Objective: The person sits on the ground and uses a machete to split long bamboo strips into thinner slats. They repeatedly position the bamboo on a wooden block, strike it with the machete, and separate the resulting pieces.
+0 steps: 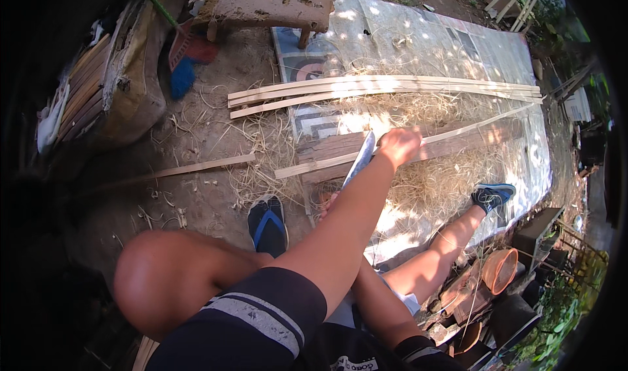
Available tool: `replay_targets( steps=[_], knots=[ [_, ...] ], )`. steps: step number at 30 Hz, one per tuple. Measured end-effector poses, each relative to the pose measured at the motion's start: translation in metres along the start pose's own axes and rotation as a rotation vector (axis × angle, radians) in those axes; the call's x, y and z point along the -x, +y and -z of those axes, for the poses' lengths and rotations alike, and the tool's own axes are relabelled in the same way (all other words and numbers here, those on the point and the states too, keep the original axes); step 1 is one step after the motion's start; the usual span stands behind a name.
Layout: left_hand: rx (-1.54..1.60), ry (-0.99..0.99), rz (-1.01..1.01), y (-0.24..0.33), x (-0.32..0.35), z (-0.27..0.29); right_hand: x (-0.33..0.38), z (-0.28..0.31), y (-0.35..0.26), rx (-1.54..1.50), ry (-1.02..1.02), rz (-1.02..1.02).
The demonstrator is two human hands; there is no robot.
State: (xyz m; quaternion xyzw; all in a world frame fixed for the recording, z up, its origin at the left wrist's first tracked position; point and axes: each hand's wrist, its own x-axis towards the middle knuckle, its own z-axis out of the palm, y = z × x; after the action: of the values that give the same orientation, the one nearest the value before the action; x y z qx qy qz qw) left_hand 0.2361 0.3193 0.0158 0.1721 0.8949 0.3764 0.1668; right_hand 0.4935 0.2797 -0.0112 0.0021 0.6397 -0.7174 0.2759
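Observation:
My left hand (399, 145) reaches forward and grips a long thin bamboo strip (471, 128) that lies slantwise over a wooden plank (327, 150). A knife with a pale blade (360, 160) stands against the strip just left of that hand. My right hand (326, 205) is at the knife's lower end, mostly hidden behind my left forearm, and seems closed on the handle. I am seated, with my left knee (163, 279) raised, a sandalled left foot (268, 224) near the plank and my right foot (492, 194) stretched out on the shavings.
A bundle of long split strips (379, 86) lies across a plastic sheet (458, 44) strewn with straw-like shavings. One loose strip (196, 169) lies on the dirt at left. A muddy wooden stool (268, 5), a red and blue broom (186, 54), a worn sack (127, 77) and an orange pot (500, 269) stand around.

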Motion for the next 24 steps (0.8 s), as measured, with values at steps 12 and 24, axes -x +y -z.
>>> replay_targets(
  steps=[12, 24],
  knots=[
    [0.158, 0.016, 0.044, -0.006, -0.012, -0.022, -0.004, -0.039, -0.063, -0.004, 0.103, -0.240],
    [0.163, 0.033, 0.247, 0.004, -0.025, -0.023, -0.004, -0.020, -0.033, 0.645, 0.153, 0.015]
  ],
)
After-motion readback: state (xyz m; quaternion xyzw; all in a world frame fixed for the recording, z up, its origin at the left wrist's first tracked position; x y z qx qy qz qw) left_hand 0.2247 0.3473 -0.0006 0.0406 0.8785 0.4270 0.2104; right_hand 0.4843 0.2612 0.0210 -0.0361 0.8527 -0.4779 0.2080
